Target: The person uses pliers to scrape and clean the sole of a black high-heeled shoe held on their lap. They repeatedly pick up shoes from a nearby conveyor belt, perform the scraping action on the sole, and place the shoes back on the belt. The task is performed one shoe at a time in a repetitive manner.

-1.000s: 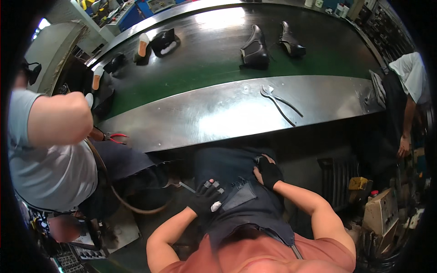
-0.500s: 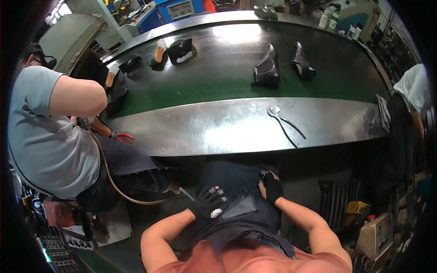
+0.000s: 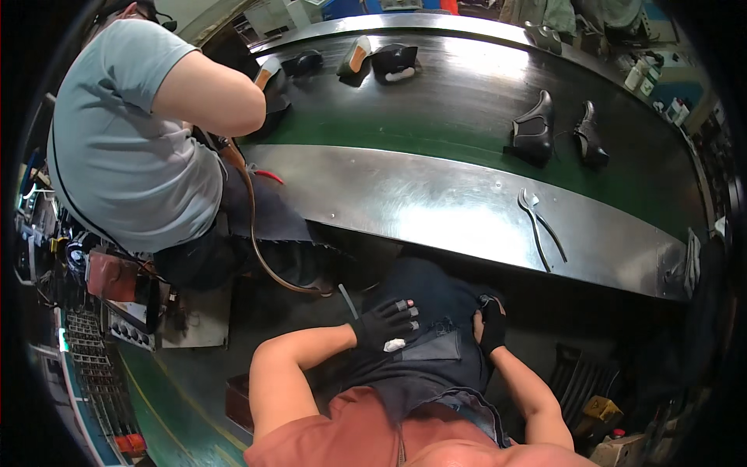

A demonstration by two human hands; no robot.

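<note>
My left hand (image 3: 387, 325), in a dark glove with grey tape round several fingertips and a white wrap on the thumb, lies flat on the dark apron (image 3: 436, 348) over my lap. It holds nothing, and its fingers are spread. On my right thigh rests my right hand (image 3: 490, 327), in a black glove with bare fingertips. Its thumb stands apart and I see nothing held; the other fingers show only partly. Beyond both hands, a pair of metal pincers (image 3: 537, 226) with dark handles lies on the shiny metal ledge (image 3: 405, 187), touched by neither hand.
Behind the ledge runs a dark green conveyor belt (image 3: 459, 132). Black ankle boots (image 3: 534, 131) stand on it at right, with more shoe uppers (image 3: 395, 61) at left. A co-worker (image 3: 140, 132) sits close on my left, near red-handled pliers (image 3: 268, 176) and a brown hose (image 3: 253, 226).
My view has swung left, so the belt, pincers and boots sit further right. Both my hands stay on my lap. The person at the far right has mostly left the picture.
</note>
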